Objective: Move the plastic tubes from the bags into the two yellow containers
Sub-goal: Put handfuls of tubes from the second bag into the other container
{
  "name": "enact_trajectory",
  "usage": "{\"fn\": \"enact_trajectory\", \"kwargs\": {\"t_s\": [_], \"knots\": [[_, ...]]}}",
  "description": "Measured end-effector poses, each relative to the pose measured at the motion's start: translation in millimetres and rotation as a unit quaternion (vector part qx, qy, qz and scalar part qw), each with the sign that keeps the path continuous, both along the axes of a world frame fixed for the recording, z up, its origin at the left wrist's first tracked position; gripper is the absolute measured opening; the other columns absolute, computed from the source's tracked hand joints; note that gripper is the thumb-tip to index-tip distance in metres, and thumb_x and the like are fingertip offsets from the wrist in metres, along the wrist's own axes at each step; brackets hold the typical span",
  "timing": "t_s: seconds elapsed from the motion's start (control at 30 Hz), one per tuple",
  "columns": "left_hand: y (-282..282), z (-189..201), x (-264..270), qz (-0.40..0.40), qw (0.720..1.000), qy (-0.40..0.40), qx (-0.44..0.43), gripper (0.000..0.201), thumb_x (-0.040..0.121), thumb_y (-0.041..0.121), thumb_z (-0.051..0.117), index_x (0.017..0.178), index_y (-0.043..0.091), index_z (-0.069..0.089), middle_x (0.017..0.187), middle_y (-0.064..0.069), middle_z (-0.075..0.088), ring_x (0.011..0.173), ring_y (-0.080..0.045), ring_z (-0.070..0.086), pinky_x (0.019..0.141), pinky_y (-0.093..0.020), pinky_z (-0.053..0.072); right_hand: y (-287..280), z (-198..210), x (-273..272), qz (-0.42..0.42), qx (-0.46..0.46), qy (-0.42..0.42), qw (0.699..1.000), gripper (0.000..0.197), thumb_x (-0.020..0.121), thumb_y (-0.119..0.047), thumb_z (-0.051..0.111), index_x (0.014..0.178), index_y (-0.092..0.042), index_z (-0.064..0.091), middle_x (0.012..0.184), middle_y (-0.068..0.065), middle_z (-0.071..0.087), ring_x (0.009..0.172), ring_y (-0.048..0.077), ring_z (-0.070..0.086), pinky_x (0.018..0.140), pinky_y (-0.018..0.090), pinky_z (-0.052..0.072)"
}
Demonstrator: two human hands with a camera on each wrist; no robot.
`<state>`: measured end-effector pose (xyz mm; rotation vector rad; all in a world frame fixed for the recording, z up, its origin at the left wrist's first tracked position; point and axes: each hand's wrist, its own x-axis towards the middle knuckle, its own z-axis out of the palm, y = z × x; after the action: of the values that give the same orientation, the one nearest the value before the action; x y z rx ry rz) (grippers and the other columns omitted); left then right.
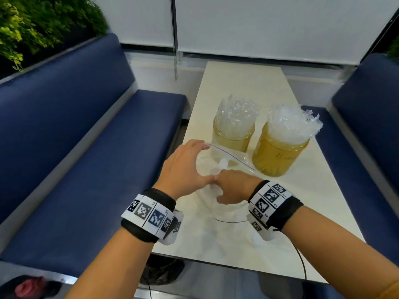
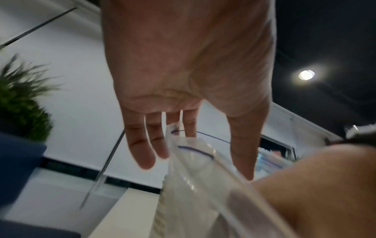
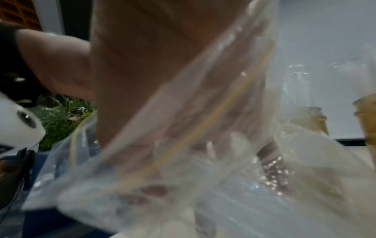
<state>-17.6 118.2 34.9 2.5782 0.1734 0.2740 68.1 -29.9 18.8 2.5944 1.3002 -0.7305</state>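
Two yellow containers stand on the white table (image 1: pixel 244 83), the left container (image 1: pixel 232 139) and the right container (image 1: pixel 278 156), both stuffed with clear plastic tubes (image 1: pixel 237 113). In front of them a clear zip bag (image 1: pixel 228 157) with a blue line is raised off the table. My left hand (image 1: pixel 187 165) lies over its top edge, and its fingers (image 2: pixel 142 145) are straight beside the bag (image 2: pixel 195 161). My right hand (image 1: pixel 233 188) is lower, with its fingers curled down into plastic. In the right wrist view the right hand (image 3: pixel 152 80) shows only through blurred bag film (image 3: pixel 203 177).
Another clear bag (image 1: pixel 226 215) lies flat on the table near my wrists. Blue benches flank the table on the left (image 1: pixel 86 147) and on the right (image 1: pixel 367 126). Green plants (image 1: pixel 32 22) stand behind the left bench. A dark bin bag (image 1: pixel 159 270) sits under the table's near edge.
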Motion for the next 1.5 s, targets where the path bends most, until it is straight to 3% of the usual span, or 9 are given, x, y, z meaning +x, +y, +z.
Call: {"fn": "enact_trajectory", "kwargs": {"t_s": [0.17,0.4,0.5,0.53,0.67,0.9,1.1,1.37,1.5], "knots": [[1.6,2.5,-12.1,0.013,0.99,0.094,0.106,0.075,0.084,0.01,0.065,0.145,0.045,0.039,0.136,0.011,0.048,0.092,-0.02,0.057,0.072,-0.029,0.045,-11.6,10.1,6.0,-0.047,0.083,-0.007,0.995,0.04,0.091,-0.032,0.058,0.128,-0.017,0.057,0.116,0.011,0.06,0.102,0.03,0.061,0.079,0.033,0.049],[8.7,-3.8,-15.4,0.048,0.99,0.131,-0.008,0.074,0.08,0.002,0.061,0.145,0.035,0.047,0.133,0.01,0.058,0.116,-0.02,0.055,0.084,-0.031,0.05,-21.8,17.4,8.8,-0.081,0.157,-0.071,0.982,0.008,0.101,-0.025,0.044,0.098,-0.018,0.046,0.081,-0.004,0.046,0.079,0.017,0.047,0.075,0.031,0.036],[8.0,-7.4,-11.6,0.05,0.988,0.142,-0.044,0.073,0.079,0.003,0.066,0.144,0.032,0.048,0.13,0.007,0.059,0.107,-0.017,0.054,0.083,-0.028,0.05,-13.2,30.5,2.8,-0.051,0.199,-0.012,0.979,0.036,0.104,-0.028,0.043,0.132,-0.006,0.048,0.112,0.013,0.061,0.1,0.027,0.059,0.091,0.035,0.046],[8.0,-8.9,-10.1,0.051,0.987,0.141,-0.051,0.073,0.079,0.003,0.066,0.144,0.032,0.049,0.129,0.006,0.06,0.104,-0.016,0.053,0.08,-0.026,0.048,-9.9,33.8,2.2,-0.032,0.226,-0.03,0.973,0.031,0.104,-0.029,0.044,0.126,-0.008,0.051,0.113,0.015,0.064,0.099,0.03,0.062,0.091,0.036,0.051],[9.7,-16.4,-5.4,0.063,0.985,0.138,-0.078,0.074,0.078,0.001,0.069,0.144,0.029,0.049,0.129,0.005,0.058,0.104,-0.013,0.051,0.061,-0.016,0.04,5.0,68.4,2.4,0.009,0.334,-0.051,0.941,0.014,0.101,-0.03,0.049,0.099,-0.017,0.053,0.074,-0.001,0.06,0.061,0.018,0.057,0.06,0.036,0.05],[16.0,-31.4,-6.6,0.072,0.982,0.143,-0.102,0.072,0.081,0.002,0.07,0.145,0.026,0.047,0.132,0.004,0.059,0.1,-0.014,0.053,0.062,-0.012,0.04,0.0,168.8,35.5,-0.056,0.613,0.048,0.786,0.016,0.102,-0.021,0.053,0.108,-0.008,0.06,0.091,0.006,0.076,0.081,0.016,0.076,0.05,0.031,0.058],[18.2,-33.8,-7.0,0.079,0.981,0.136,-0.116,0.07,0.081,0.008,0.069,0.144,0.029,0.047,0.13,0.008,0.058,0.1,-0.014,0.052,0.074,-0.018,0.042,-1.9,204.1,104.6,-0.143,0.712,-0.065,0.684,0.019,0.1,-0.026,0.051,0.108,-0.01,0.055,0.097,0.014,0.072,0.084,0.014,0.075,0.061,0.039,0.063],[22.0,-34.1,-7.1,0.076,0.982,0.13,-0.116,0.068,0.082,0.012,0.066,0.144,0.034,0.046,0.128,0.015,0.056,0.111,-0.013,0.052,0.084,-0.022,0.042,24.3,154.2,168.1,-0.258,0.609,-0.048,0.749,0.014,0.092,-0.018,0.054,0.079,-0.023,0.049,0.087,0.014,0.074,0.076,0.021,0.075,0.066,0.054,0.061],[26.5,-35.8,-7.3,0.078,0.982,0.129,-0.111,0.068,0.083,0.014,0.066,0.144,0.035,0.046,0.128,0.017,0.056,0.113,-0.014,0.052,0.09,-0.025,0.047,37.2,122.0,175.7,-0.254,0.522,-0.043,0.813,0.018,0.091,-0.014,0.053,0.097,0.0,0.061,0.088,0.013,0.074,0.081,0.028,0.073,0.067,0.053,0.061]]}}
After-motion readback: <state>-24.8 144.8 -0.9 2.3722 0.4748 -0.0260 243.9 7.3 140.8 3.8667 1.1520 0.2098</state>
